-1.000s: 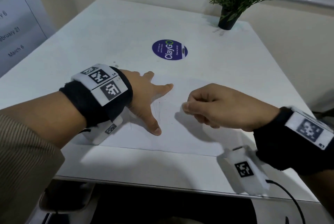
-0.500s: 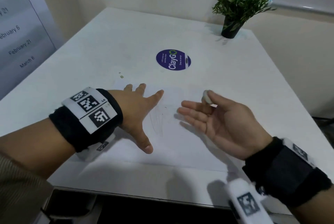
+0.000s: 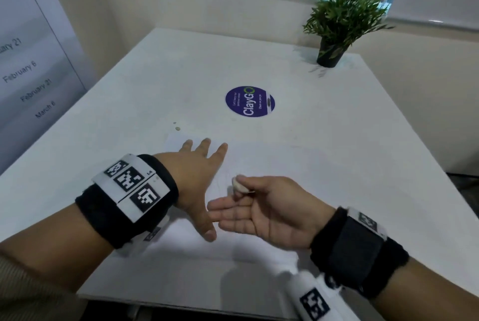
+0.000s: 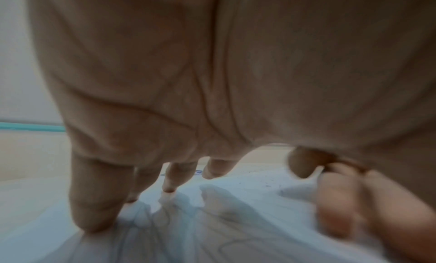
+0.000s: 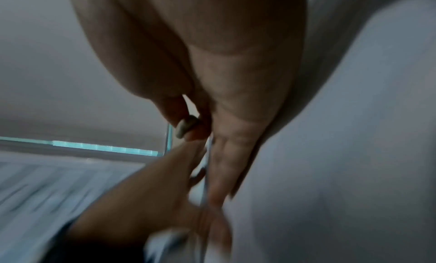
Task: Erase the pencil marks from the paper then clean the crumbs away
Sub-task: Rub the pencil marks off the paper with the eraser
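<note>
Left hand (image 3: 193,180) is lying palm-down on the paper (image 3: 272,217), fingers spread wide and straight, fingertips (image 4: 94,224) pressing the sheet flat against the white bench (image 3: 155,87). Right hand (image 3: 269,209) is hovering just right of the left thumb, palm turned up, and is pinching a small white eraser (image 3: 238,185) between thumb and forefinger; the other fingers are lying loosely extended. Eraser is sitting above the paper, not touching it. Faint pencil marks (image 3: 220,180) are showing on the sheet between the two hands; crumbs are too small to make out. Right wrist view is blurred but is showing the eraser (image 5: 187,126) at the thumb tip. Beyond the left hand's fingers a round purple sticker (image 3: 250,101) is lying on the bench; a potted plant (image 3: 337,25) is standing far beyond the right hand
</note>
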A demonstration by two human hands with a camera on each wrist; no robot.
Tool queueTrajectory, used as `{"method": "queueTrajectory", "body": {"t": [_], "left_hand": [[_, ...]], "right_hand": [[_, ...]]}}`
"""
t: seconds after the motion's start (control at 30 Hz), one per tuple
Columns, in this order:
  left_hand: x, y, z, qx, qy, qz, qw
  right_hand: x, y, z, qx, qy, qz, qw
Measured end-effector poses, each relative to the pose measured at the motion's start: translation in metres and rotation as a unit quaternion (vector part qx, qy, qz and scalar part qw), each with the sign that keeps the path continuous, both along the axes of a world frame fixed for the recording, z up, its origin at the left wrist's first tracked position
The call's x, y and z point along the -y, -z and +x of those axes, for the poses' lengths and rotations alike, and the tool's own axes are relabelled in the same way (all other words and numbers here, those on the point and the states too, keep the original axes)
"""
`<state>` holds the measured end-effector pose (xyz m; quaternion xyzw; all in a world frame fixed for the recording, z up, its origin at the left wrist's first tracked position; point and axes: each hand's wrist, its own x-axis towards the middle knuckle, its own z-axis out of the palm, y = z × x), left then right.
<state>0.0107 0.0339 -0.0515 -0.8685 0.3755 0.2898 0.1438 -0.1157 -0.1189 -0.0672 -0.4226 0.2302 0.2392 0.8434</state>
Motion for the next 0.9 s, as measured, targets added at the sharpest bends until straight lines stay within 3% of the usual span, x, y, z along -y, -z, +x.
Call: {"method": "queueTrajectory", "body": {"t": [0.03,0.07,0.13,0.17,0.23,0.33,0.4,0.43,0.5,0.57,0.63,0.7,0.77,0.83,0.9], "left_hand": [[-0.002,-0.001,0.0,-0.005,-0.003,0.0,1.0],[-0.003,-0.001,0.001,-0.009,-0.006,-0.003,1.0],[-0.006,-0.003,0.001,-0.018,-0.01,-0.011,1.0],[-0.006,-0.003,0.001,-0.021,-0.009,-0.013,1.0],[-0.005,-0.002,0.003,-0.02,-0.008,-0.018,1.0],[-0.006,-0.003,0.006,-0.018,-0.005,-0.036,0.999],[-0.009,-0.006,0.009,-0.018,-0.011,-0.06,0.998],[-0.011,-0.007,0.01,-0.023,-0.018,-0.069,0.997],[-0.015,-0.009,0.011,-0.028,-0.031,-0.077,0.996],[-0.015,-0.008,0.011,-0.029,-0.028,-0.071,0.997],[-0.012,-0.007,0.009,-0.027,-0.015,-0.044,0.999],[-0.008,-0.009,0.005,-0.02,-0.013,-0.013,1.0],[-0.002,-0.013,0.0,-0.007,-0.008,0.004,1.0],[0.006,-0.015,-0.005,0.018,0.0,0.009,1.0],[0.014,-0.015,-0.01,0.043,-0.002,0.008,0.999]], "right_hand": [[0.009,0.001,0.009,0.001,0.028,-0.014,1.0],[0.024,-0.001,0.022,0.008,0.111,-0.019,0.994],[0.052,-0.011,0.043,0.03,0.293,-0.004,0.956],[0.058,-0.017,0.045,0.042,0.337,0.001,0.941],[0.049,-0.019,0.041,0.063,0.319,0.017,0.945],[0.006,-0.009,0.027,0.032,0.127,0.001,0.991],[-0.005,0.0,0.034,0.018,0.026,-0.012,0.999],[-0.001,0.001,0.042,0.017,0.033,-0.018,0.999],[0.025,-0.004,0.064,0.028,0.155,-0.034,0.987],[0.055,-0.014,0.079,0.055,0.307,-0.049,0.949],[0.073,-0.018,0.077,0.077,0.374,-0.065,0.922],[0.069,-0.024,0.064,0.087,0.291,-0.095,0.948],[0.051,-0.031,0.047,0.061,0.081,-0.216,0.971],[0.032,-0.032,0.035,0.065,-0.143,-0.34,0.927],[0.024,-0.031,0.035,0.088,-0.251,-0.459,0.848]]}}
